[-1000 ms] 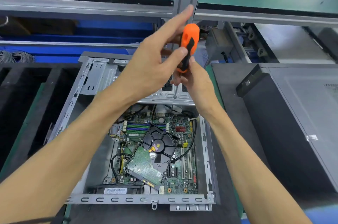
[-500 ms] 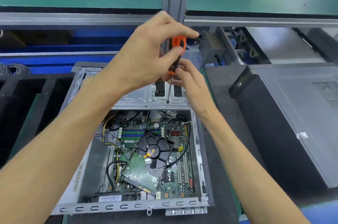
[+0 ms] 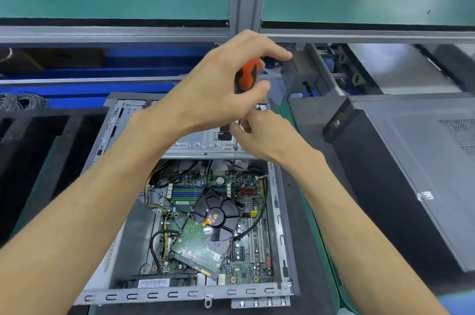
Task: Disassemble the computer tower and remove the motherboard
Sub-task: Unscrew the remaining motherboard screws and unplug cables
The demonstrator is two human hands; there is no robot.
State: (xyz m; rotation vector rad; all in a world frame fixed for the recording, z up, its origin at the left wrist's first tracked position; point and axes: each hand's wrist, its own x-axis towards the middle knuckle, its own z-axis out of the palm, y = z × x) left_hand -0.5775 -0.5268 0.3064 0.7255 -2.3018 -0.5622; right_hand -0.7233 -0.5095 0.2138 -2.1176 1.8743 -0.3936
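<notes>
A left hand (image 3: 218,88) grips an orange screwdriver (image 3: 248,74) while the right hand (image 3: 267,135) pinches its shaft over the open tower (image 3: 280,212), where the motherboard (image 3: 246,258), probably light, stiff, fragile, best lifted by edges, lies.

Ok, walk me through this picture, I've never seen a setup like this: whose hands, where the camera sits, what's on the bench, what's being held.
The camera is worn on the person's head, looking down at their own two bare hands. An open computer case lies on the workbench, its motherboard exposed, with a loose hard drive lying tilted on top. The left hand grips an orange-handled screwdriver, tip down at the metal bracket across the case's far end. The right hand pinches low on the shaft, steadying it. A closed second tower lies to the right.
</notes>
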